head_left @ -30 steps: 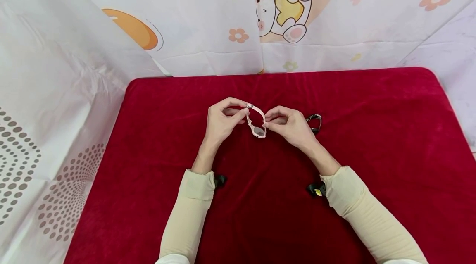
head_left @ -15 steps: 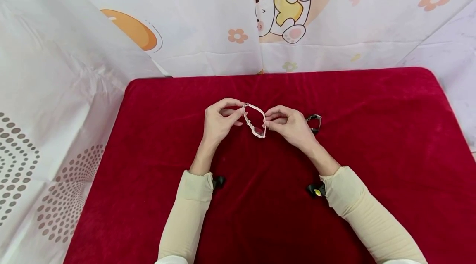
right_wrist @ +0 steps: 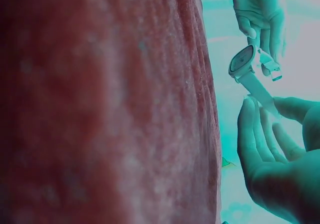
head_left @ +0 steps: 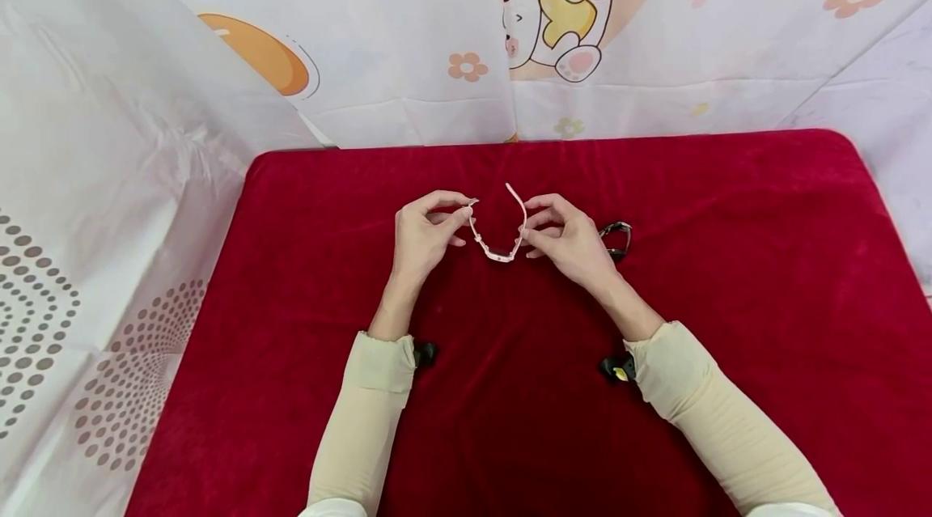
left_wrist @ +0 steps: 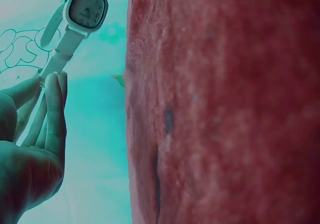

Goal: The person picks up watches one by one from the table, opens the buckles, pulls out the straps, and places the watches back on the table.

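- Pink watch (head_left: pixel 499 257), held above red cloth (head_left: pixel 510 387): probably light, strap (left_wrist: pixel 68 43) bendy, glass (left_wrist: pixel 87 9) scratchable.
- Left hand (head_left: pixel 422 235) pinches the buckle end (right_wrist: pixel 276 74); right hand (head_left: pixel 574 246), the opposite half: sound holds.

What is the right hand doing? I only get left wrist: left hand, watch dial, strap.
Observer: Right hand is pinching a strap of the watch; clear in the right wrist view.
Operator: And at the other end? Can't make it out here.
Observer: Buckle, sticking out by the left hand, seen from the right wrist.
Operator: Anything else out there?
Observer: Yes, head view: a dark band on the red cloth, on the right hand's outer side.
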A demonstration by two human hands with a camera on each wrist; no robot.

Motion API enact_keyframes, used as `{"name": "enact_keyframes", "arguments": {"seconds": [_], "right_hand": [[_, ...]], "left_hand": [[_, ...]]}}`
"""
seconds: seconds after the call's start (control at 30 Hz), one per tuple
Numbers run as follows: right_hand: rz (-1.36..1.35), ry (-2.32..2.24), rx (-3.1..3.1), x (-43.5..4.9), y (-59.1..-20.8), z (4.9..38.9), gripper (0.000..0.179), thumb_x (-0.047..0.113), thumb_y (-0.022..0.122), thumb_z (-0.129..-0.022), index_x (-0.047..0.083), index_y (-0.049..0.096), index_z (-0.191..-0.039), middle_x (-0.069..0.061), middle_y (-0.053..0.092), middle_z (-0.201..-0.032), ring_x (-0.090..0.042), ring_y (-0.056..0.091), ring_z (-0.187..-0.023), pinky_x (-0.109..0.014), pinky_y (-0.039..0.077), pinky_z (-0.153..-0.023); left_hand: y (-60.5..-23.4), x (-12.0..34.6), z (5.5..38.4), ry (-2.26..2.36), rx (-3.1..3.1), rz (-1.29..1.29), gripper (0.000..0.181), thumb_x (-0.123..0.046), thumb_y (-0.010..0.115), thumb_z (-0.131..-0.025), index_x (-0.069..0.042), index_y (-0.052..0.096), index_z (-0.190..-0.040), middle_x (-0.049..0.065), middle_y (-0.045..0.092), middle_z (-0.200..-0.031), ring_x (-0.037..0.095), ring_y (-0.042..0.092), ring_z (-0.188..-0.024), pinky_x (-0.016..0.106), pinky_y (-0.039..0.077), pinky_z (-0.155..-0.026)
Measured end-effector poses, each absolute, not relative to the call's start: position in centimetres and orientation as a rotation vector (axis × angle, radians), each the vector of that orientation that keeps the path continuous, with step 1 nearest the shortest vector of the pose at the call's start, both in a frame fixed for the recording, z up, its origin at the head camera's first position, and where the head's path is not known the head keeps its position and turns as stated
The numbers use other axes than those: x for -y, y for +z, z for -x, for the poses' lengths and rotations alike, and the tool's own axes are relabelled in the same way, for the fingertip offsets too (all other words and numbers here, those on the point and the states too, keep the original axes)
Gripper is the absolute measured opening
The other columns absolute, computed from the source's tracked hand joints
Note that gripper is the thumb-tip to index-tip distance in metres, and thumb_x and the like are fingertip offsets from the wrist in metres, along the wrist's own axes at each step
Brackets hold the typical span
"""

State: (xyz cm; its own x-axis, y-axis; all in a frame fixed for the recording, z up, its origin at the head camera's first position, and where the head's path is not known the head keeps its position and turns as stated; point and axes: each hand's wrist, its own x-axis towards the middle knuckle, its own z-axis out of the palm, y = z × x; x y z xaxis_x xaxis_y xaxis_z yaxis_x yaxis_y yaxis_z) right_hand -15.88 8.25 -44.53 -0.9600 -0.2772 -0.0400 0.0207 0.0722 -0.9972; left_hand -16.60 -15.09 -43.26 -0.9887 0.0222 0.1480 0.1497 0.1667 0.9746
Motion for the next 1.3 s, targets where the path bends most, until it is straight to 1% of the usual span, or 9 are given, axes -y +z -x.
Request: {"name": "enact_keyframes", "arguments": {"seconds": [0.17, 0.27, 0.4, 0.5, 0.6, 0.7, 0.93, 1.1, 1.3], "right_hand": [[0.24, -1.978, -2.145, -8.1, -44.3, 16.0, 0.042, 0.0, 0.068, -0.092, 0.0, 0.054, -0.132, -0.022, 0.066, -0.102, -0.043, 0.069, -0.088, -0.041, 0.061, -0.068], [0.228, -1.982, -2.131, -8.1, -44.3, 16.0, 0.048, 0.001, 0.067, -0.093, 0.004, 0.052, -0.139, -0.023, 0.065, -0.104, -0.044, 0.068, -0.089, -0.042, 0.061, -0.069], [0.213, -1.999, -2.108, -8.0, -44.3, 16.0, 0.058, 0.001, 0.066, -0.094, 0.017, 0.049, -0.147, -0.024, 0.063, -0.104, -0.045, 0.068, -0.09, -0.042, 0.06, -0.07], [0.202, -1.991, -2.108, -7.9, -44.3, 16.1, 0.059, 0.002, 0.067, -0.094, 0.023, 0.051, -0.146, -0.023, 0.063, -0.102, -0.043, 0.069, -0.088, -0.04, 0.061, -0.07], [0.202, -1.98, -2.11, -7.7, -44.4, 16.2, 0.057, 0.002, 0.068, -0.093, 0.022, 0.053, -0.145, -0.022, 0.063, -0.1, -0.041, 0.07, -0.086, -0.04, 0.061, -0.069], [0.2, -1.968, -2.117, -7.5, -44.5, 16.4, 0.056, 0.0, 0.068, -0.092, 0.02, 0.055, -0.143, -0.022, 0.064, -0.099, -0.04, 0.07, -0.085, -0.041, 0.061, -0.067], [0.15, -1.871, -2.167, -7.2, -44.4, 16.8, 0.056, 0.002, 0.068, -0.092, 0.022, 0.055, -0.143, -0.019, 0.067, -0.099, -0.032, 0.072, -0.081, -0.038, 0.061, -0.062], [0.107, -1.798, -2.165, -7.2, -44.3, 17.0, 0.055, 0.005, 0.066, -0.094, 0.023, 0.053, -0.145, -0.02, 0.067, -0.101, -0.026, 0.071, -0.076, -0.037, 0.06, -0.061], [0.065, -1.766, -2.11, -7.2, -44.7, 17.3, 0.055, 0.005, 0.066, -0.095, 0.019, 0.051, -0.146, -0.02, 0.066, -0.105, -0.021, 0.07, -0.07, -0.036, 0.06, -0.06]], "left_hand": [[-43.1, 15.3, 16.6, -1.899, 2.376, 0.128, 0.016, -0.006, 0.077, -0.087, -0.006, 0.077, -0.103, 0.011, 0.075, -0.093, 0.038, 0.071, -0.076, 0.034, 0.058, -0.052], [-43.0, 15.4, 16.7, -1.876, 2.416, 0.104, 0.018, -0.006, 0.076, -0.087, -0.006, 0.078, -0.105, 0.012, 0.075, -0.094, 0.028, 0.073, -0.072, 0.034, 0.058, -0.053], [-43.0, 15.5, 16.8, -1.856, 2.449, 0.083, 0.019, -0.004, 0.075, -0.088, -0.002, 0.077, -0.106, 0.019, 0.074, -0.092, 0.015, 0.071, -0.066, 0.036, 0.059, -0.053], [-43.1, 15.6, 16.9, -1.842, 2.459, 0.067, 0.018, -0.005, 0.076, -0.088, -0.002, 0.077, -0.105, 0.019, 0.074, -0.09, 0.021, 0.072, -0.067, 0.035, 0.059, -0.054], [-43.0, 15.6, 16.9, -1.815, 2.459, 0.044, 0.017, -0.009, 0.077, -0.088, -0.006, 0.078, -0.104, 0.017, 0.074, -0.087, 0.033, 0.072, -0.072, 0.033, 0.059, -0.054], [-43.0, 15.7, 16.9, -1.782, 2.461, 0.021, 0.017, -0.013, 0.078, -0.087, -0.007, 0.079, -0.104, 0.015, 0.075, -0.084, 0.038, 0.071, -0.074, 0.032, 0.058, -0.054], [-42.8, 16.0, 17.2, -1.706, 2.585, -0.06, 0.013, -0.013, 0.077, -0.088, -0.013, 0.08, -0.101, 0.006, 0.074, -0.078, 0.03, 0.073, -0.069, 0.031, 0.059, -0.055], [-42.9, 16.1, 17.5, -1.685, 2.651, -0.102, 0.013, -0.013, 0.077, -0.088, -0.012, 0.08, -0.101, 0.005, 0.075, -0.081, 0.025, 0.073, -0.068, 0.03, 0.059, -0.056], [-43.0, 16.2, 17.8, -1.691, 2.681, -0.154, 0.014, -0.013, 0.077, -0.088, -0.011, 0.079, -0.102, 0.007, 0.075, -0.082, 0.024, 0.073, -0.068, 0.03, 0.059, -0.057]]}}
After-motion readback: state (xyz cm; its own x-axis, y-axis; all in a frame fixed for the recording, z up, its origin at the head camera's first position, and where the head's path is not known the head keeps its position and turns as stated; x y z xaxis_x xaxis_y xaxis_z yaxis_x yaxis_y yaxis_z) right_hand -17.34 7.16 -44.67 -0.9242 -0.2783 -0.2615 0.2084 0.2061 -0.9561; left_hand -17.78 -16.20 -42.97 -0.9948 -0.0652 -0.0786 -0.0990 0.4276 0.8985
